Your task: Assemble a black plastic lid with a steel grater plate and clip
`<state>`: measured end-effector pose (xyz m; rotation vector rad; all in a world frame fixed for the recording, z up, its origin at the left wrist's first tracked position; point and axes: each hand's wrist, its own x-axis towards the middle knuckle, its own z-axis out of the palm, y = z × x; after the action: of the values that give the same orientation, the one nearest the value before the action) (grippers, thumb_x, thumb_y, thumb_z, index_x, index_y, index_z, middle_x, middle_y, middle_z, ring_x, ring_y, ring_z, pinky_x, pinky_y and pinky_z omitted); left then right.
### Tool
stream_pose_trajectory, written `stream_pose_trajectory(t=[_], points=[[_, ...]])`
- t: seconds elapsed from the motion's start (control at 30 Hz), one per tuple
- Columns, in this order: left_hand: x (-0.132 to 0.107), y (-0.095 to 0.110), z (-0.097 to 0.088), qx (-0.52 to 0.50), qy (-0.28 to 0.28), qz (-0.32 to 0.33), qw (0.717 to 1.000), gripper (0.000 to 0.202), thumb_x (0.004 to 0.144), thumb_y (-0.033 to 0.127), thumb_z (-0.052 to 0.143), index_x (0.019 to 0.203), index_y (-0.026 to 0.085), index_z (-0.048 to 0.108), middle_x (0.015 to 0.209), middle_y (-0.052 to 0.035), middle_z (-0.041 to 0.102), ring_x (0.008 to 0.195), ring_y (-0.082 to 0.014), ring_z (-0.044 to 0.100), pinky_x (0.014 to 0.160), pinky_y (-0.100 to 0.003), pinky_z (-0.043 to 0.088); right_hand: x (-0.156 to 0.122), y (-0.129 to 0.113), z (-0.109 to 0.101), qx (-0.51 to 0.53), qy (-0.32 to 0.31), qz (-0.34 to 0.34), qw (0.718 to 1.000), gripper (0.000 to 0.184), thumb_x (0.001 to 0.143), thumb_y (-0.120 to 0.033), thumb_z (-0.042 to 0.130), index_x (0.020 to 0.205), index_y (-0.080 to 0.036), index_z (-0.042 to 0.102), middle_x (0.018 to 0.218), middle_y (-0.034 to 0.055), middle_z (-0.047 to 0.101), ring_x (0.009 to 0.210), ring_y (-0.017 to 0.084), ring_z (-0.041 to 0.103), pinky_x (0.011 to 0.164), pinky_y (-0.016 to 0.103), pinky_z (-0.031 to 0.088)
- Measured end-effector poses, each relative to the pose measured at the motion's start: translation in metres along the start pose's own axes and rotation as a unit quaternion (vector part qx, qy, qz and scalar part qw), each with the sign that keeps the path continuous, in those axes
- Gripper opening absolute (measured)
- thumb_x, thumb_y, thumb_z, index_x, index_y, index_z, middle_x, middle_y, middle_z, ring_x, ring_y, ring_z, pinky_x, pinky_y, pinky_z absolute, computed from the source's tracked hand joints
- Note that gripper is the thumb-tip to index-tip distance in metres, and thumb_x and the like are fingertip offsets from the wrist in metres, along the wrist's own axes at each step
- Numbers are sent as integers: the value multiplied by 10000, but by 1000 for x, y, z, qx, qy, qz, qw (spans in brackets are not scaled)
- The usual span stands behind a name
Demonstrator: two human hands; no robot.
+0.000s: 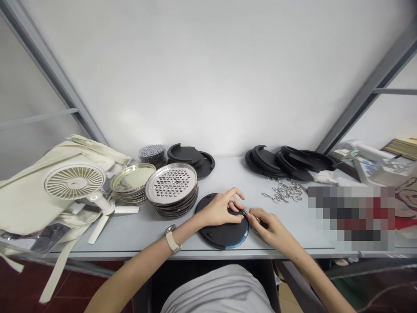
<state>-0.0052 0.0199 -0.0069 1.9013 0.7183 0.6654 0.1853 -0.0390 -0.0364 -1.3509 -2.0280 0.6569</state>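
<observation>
A black round disc [221,230] lies flat near the table's front edge, with a blue rim showing at its right side. My left hand [221,208] rests on top of the disc, its thumb and fingers pinched at the disc's right edge. My right hand [270,224] meets it there, fingers closed on a small metal piece [245,212] that I cannot make out clearly. A watch with a pale strap sits on my left wrist.
Perforated metal plates [171,187] and plain metal dishes [132,181] are stacked to the left. Black discs [192,157] and black discs [286,161] are piled at the back. Loose metal clips [286,192] lie right of my hands. A white fan [75,181] sits on a cloth bag at far left.
</observation>
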Motion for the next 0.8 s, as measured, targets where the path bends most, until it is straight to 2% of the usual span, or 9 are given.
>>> stream_pose_trajectory(t=[0.23, 0.47, 0.63, 0.8], points=[[0, 1, 0, 7, -3, 2, 1000, 452, 647, 181, 697, 1059, 202, 511, 929, -56, 701, 797, -140, 628, 731, -243, 491, -1, 1, -2, 50, 1, 35, 998, 384, 960, -430, 323, 639, -221, 300, 596, -54, 291, 552, 126, 337, 527, 243, 301], [-1, 0, 0, 38, 12, 17, 999, 477, 641, 214, 709, 1073, 213, 507, 953, -21, 646, 738, -109, 592, 676, -214, 463, 2, -5, -1, 10, -3, -4, 1000, 353, 968, -380, 339, 660, -215, 389, 636, -21, 456, 647, 162, 465, 634, 264, 381], [0, 0, 0, 39, 10, 28, 999, 453, 637, 203, 706, 1052, 205, 524, 947, -16, 623, 740, -104, 576, 675, -210, 462, 2, -6, -1, 1, -22, -10, 1000, 373, 976, -383, 329, 646, -213, 365, 619, -27, 443, 643, 160, 468, 659, 271, 380], [-1, 2, 0, 44, 12, 22, 999, 445, 637, 193, 702, 1050, 204, 535, 987, -19, 627, 745, -106, 575, 683, -218, 466, 3, -5, 1, -6, 4, 8, 1000, 368, 972, -389, 339, 650, -212, 359, 607, -30, 427, 628, 157, 454, 622, 264, 355]])
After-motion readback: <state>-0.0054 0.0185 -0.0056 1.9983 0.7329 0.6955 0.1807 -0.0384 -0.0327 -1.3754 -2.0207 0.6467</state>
